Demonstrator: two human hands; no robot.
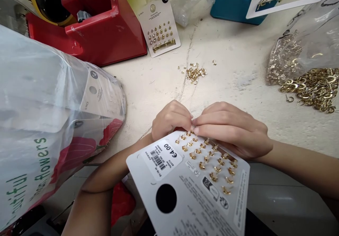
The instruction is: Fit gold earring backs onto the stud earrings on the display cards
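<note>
A white earring card (190,193) is tilted toward me, its printed back showing a price label and rows of gold earring backs on posts. My left hand (172,121) is closed at the card's far edge, thumb and finger pinched by the first row. My right hand (233,130) lies along the same edge, closed on the card, its fingertips meeting the left ones. Anything tiny between the fingertips is hidden. Beyond the hands, a small pile of gold earring backs (195,73) lies on the white table (233,52).
Left stands a clear plastic bag (53,112) holding cards. Behind it are a red tape dispenser (106,27) and a filled earring card (160,27). Gold hoop earrings (315,91) spill beside a plastic bag (288,55) at right. A teal object (233,3) sits at the back.
</note>
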